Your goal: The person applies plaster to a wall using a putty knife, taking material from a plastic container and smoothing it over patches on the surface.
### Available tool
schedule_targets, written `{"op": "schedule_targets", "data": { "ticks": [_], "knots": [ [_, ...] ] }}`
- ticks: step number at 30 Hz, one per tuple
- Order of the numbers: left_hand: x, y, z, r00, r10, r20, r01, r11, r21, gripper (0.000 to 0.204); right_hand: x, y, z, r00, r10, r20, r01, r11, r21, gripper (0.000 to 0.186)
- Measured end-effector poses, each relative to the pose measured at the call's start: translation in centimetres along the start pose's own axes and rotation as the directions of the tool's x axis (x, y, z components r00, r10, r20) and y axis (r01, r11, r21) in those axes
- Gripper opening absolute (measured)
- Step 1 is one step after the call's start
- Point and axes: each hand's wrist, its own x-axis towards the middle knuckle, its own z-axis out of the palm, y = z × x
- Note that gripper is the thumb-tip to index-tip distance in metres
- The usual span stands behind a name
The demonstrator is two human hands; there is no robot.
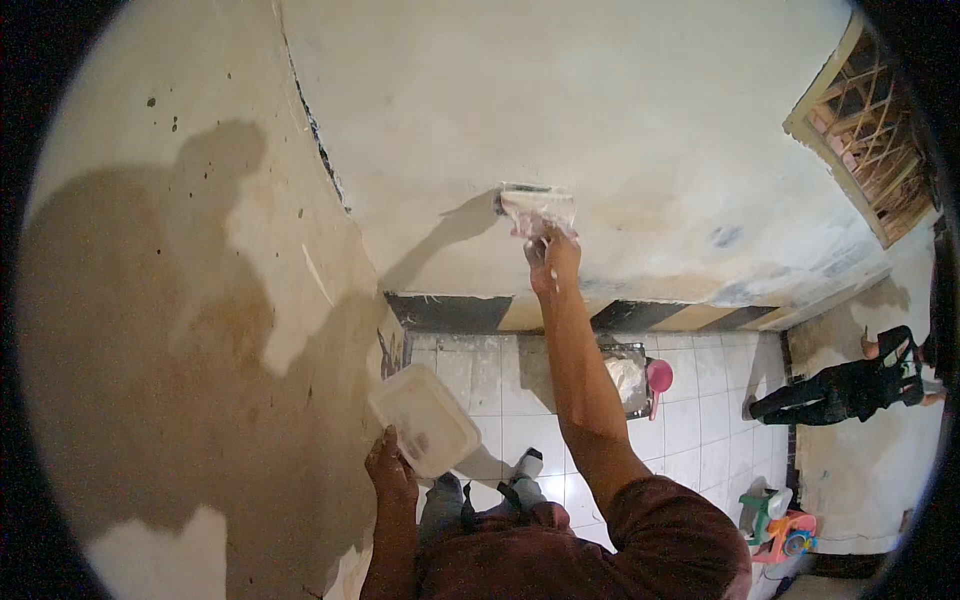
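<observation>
My right hand (550,258) is closed on a wide putty scraper (535,205) smeared with pale paste, raised against the cream wall (650,120) above a dark-and-yellow band. My left hand (390,465) grips the near edge of a white rectangular plastic container (430,420), which has some residue inside. The container is held low beside the stained left wall (170,350).
A dark tray of white powder or paste (625,380) and a pink dipper (659,376) lie on the tiled floor (700,440). Another person (840,385) in dark clothes stands at right. Small green and orange stools (775,535) are lower right, below a latticed opening (865,130).
</observation>
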Motion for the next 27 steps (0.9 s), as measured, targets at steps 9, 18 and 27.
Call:
{"op": "schedule_targets", "data": {
  "ticks": [9, 18, 27],
  "knots": [
    [1.2, -0.1, -2.6, 1.0, -0.004, -0.012, 0.006, 0.991, 0.135, 0.036, -1.9, 3.5, 1.0, 0.847, -0.52, 0.111, 0.337, 0.364, -0.868, 0.021],
    [-0.3, 1.7, -0.7, 0.997, -0.027, -0.065, 0.026, 0.999, -0.022, 0.037, 1.8, 9.2, 5.7, 0.746, -0.626, 0.228, 0.342, 0.065, -0.937, 0.024],
    [3.0, -1.3, -3.6, 0.993, -0.047, -0.105, 0.063, 0.986, 0.155, 0.033, -0.4, 5.2, -4.7, 0.533, -0.743, 0.405, 0.485, -0.124, -0.866, 0.017]
  ]
}}
